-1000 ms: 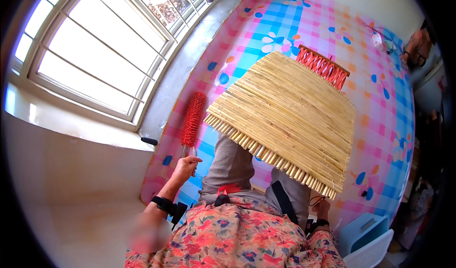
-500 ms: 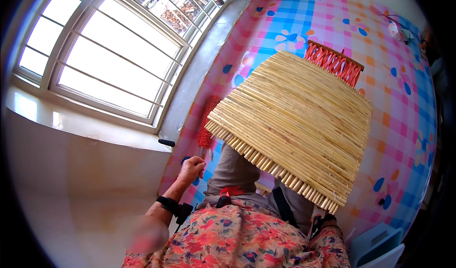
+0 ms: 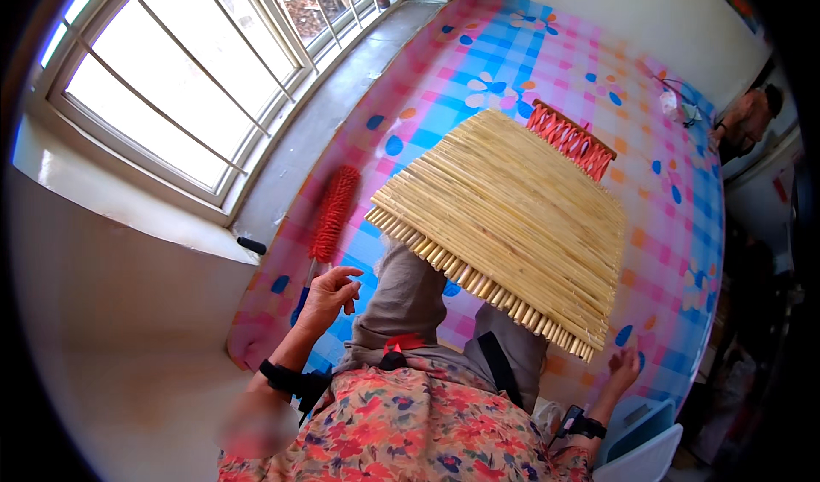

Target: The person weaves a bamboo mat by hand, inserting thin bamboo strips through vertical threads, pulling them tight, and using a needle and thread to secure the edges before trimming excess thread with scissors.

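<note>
A checked cover [image 3: 658, 268] in pink, blue and orange spreads back to a pale wall [image 3: 649, 17], with a barred window [image 3: 171, 72] to its left. Over the person's legs [image 3: 400, 290] stretches the pale reed mat [image 3: 504, 217], its long axis slanting from upper left to lower right, as do its top stalks; blunt stalk ends poke out along the near edge, and the far edge faces up and right. Past that edge shows a red laced band [image 3: 568, 143] with a wooden bar [image 3: 574, 128] (whether it joins the mat, I cannot tell). A light blue bin [image 3: 626, 416] stands at lower right, its contents impossible to make out. A red bristly duster [image 3: 335, 213] lies left of the mat, apart from it. Beside its handle [image 3: 303, 292], the left hand [image 3: 333, 294] has loosely curled fingers with a narrow gap at the thumb, holding nothing visible; the right hand [image 3: 624, 368], near the mat's lower right corner, has its fingers partly spread, likewise bare.
</note>
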The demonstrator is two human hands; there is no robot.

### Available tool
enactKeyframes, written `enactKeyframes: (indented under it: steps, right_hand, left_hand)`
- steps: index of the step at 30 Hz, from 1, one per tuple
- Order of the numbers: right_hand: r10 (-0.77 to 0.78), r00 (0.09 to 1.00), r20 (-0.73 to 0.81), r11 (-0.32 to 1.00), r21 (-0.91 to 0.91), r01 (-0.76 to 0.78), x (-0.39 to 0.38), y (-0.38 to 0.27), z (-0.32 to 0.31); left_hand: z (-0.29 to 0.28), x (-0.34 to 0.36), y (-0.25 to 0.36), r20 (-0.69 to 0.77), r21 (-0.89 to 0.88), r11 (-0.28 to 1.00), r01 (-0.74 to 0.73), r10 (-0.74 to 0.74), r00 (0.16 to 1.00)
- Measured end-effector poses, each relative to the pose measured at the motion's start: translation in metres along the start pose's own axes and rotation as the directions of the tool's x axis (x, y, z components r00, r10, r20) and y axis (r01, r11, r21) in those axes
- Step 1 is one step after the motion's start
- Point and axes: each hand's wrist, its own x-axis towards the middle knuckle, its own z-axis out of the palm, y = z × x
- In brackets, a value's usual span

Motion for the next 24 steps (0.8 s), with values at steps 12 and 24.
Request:
enactKeyframes:
  steps: [12, 24]
  right_hand:
    - [-0.080, 0.106, 0.991, 0.790, -0.002, 0.613, -0.338, -0.157, 0.285]
    - [0.220, 0.023, 0.975, 0.959, -0.220, 0.181, -0.386, -0.095, 0.369]
  left_hand:
    - [-0.037, -0.021, 0.034, 0.438, -0.196, 0.978, -0.069, 0.150, 0.886]
    - [-0.095, -0.018, -0.002, 0.244, -0.466, 0.877, -0.117, 0.255, 0.936]
